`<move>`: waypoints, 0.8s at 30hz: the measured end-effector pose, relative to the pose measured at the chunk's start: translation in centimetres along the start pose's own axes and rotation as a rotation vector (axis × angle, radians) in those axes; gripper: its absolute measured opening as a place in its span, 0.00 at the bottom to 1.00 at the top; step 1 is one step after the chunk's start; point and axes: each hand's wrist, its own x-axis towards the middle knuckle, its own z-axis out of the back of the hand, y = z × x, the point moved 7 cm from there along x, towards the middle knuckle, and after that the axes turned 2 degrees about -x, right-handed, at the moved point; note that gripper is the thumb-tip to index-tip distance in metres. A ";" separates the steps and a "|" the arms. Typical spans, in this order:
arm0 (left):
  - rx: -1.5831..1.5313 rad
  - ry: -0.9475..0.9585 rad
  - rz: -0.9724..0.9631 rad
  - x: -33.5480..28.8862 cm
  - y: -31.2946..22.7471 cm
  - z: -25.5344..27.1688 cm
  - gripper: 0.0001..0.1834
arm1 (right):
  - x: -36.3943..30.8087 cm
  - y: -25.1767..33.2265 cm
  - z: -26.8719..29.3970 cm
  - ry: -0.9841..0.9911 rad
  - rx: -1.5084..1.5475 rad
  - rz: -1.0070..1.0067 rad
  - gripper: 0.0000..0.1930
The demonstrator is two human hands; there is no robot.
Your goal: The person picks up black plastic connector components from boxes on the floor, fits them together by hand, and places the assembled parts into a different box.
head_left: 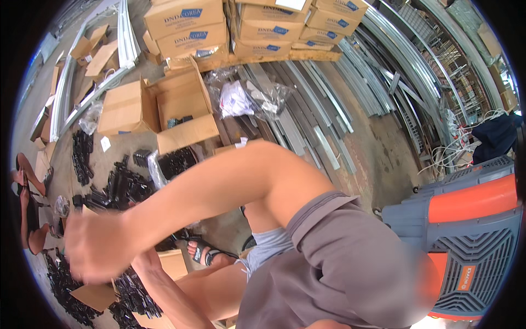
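Note:
My right arm reaches across to the left side of the head view. At its end, my right hand (98,249) is blurred, with its fingers curled in; whatever it may hold does not show. My left hand (143,260) is behind the right one, with little more than its wrist showing, so its fingers are hidden. Black elongated parts (123,183) lie in a heap on the floor just beyond the hands. More black parts (134,293) are piled nearer me, beside a cardboard flap (94,296).
An open cardboard box (183,104) with a few dark parts stands ahead. Behind it, cartons (192,38) are stacked on a wooden pallet (246,59). Metal profiles (307,93) lie on the floor. A grey-orange machine (471,219) stands at right. Another person (34,208) sits at far left.

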 end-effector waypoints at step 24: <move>0.245 0.046 0.065 0.6 0.6 -7.4 0.14 | -20.0 -11.4 4.4 -0.025 0.769 -1.648 0.23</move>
